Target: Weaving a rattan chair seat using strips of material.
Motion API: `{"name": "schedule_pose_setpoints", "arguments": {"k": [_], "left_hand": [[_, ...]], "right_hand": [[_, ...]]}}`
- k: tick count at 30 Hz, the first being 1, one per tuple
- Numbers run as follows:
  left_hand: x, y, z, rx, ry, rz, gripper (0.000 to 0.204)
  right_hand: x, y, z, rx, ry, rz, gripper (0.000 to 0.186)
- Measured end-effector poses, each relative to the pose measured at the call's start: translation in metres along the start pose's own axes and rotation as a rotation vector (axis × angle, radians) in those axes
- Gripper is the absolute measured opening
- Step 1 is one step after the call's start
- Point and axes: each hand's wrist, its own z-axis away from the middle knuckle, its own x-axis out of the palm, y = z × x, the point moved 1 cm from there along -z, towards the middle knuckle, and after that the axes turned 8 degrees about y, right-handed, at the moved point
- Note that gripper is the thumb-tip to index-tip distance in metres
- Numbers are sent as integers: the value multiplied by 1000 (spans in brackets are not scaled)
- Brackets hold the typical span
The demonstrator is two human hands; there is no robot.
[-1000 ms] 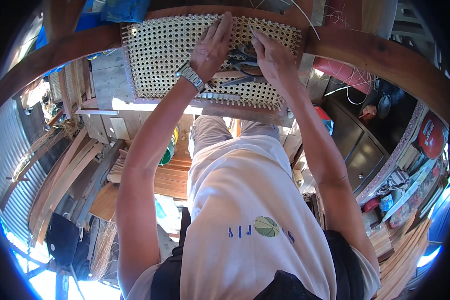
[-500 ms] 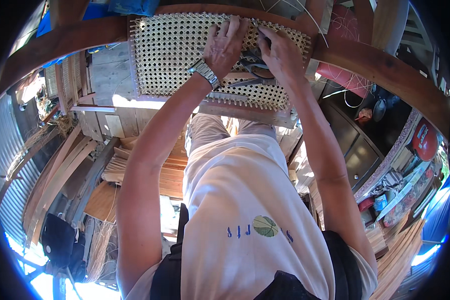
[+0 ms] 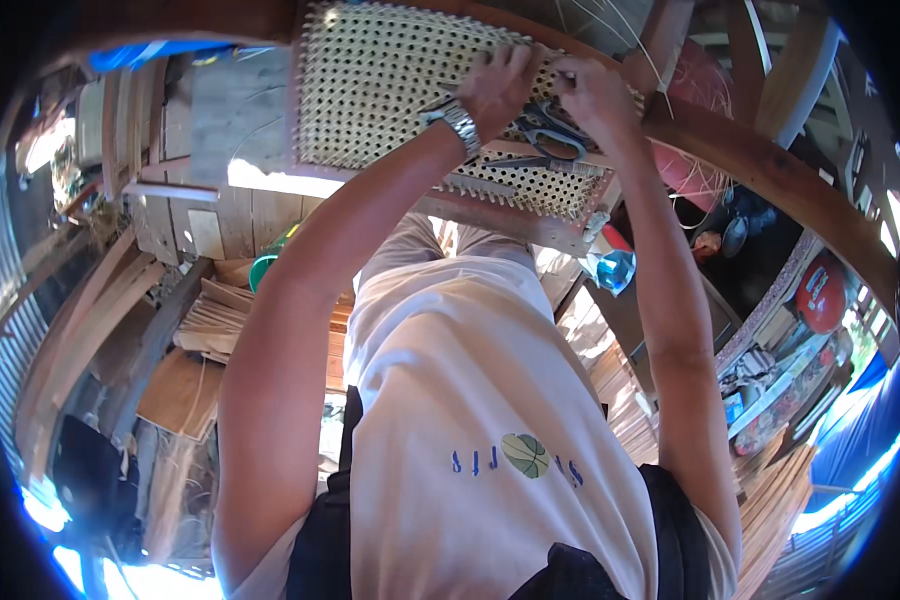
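A panel of woven cane webbing (image 3: 380, 95) lies in a brown wooden frame, its strand ends standing out along the near edge. My left hand (image 3: 498, 88), with a metal watch on the wrist, rests on the webbing toward its far right edge, fingers bent inward. Close beside it, my right hand (image 3: 595, 98) has its fingers drawn together at that same edge. Whatever the fingertips grip is too small to make out. Scissors (image 3: 560, 148) with dark handles lie on the webbing just below my hands, beside another dark tool that is partly hidden.
A curved wooden rail (image 3: 770, 150) runs off to the right of the panel. Loose cane strands (image 3: 705, 80) hang over a red surface beyond. Wood strips (image 3: 80, 340) lean at the left. A dark cabinet and a red round object (image 3: 822, 292) stand at the right.
The view has shifted, so the panel now appears farther right and tilted. Both hands stay at the far edge; my right hand's fingers have shifted there, and more of the scissors shows.
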Motion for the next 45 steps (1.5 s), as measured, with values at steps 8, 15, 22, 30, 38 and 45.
{"name": "schedule_pose_setpoints", "arguments": {"k": [8, 15, 22, 30, 38, 45], "left_hand": [[-2, 24, -7, -259, -76, 167, 37], [-72, 38, 75, -277, 115, 511, 33], [-121, 17, 243, -792, 136, 429, 35], [-120, 107, 492, -1100, 79, -254, 17], [-121, 182, 457, -1617, 220, 8, 14], [-154, 52, 316, -1255, 434, 15, 18]], "right_hand": [[-1, 29, -18, -290, 20, -3, 31], [-9, 19, -26, -162, -120, -54, 31], [-12, 31, -40, -215, -254, -14, 20], [13, 35, -19, -380, -21, 87, 24], [17, 33, 29, -377, 299, -209, 21], [50, 14, 119, -548, 41, -97, 17]]}}
